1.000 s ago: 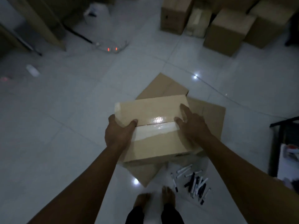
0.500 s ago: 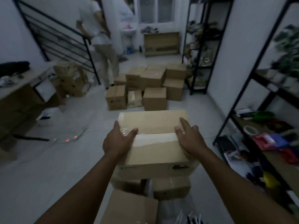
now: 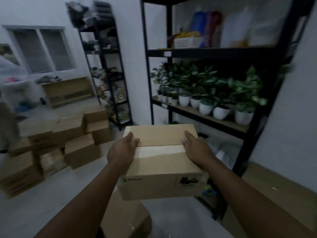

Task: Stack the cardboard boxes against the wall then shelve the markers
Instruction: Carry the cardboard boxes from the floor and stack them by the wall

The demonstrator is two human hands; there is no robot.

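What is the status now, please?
Left hand and right hand grip the cardboard box, carried in the air. Black shelf ahead. Markers out of view.

1. Both forearms are bare, with no sleeves in view.
2. The left hand (image 3: 122, 152) wears nothing: no glove, watch or band.
3. The right hand (image 3: 197, 149) has a thin ring on one finger.
4. Neither wrist carries a strap.

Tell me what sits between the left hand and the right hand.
The head view shows the top of the carried cardboard box, with its strip of clear tape, spanning from the left hand to the right hand.
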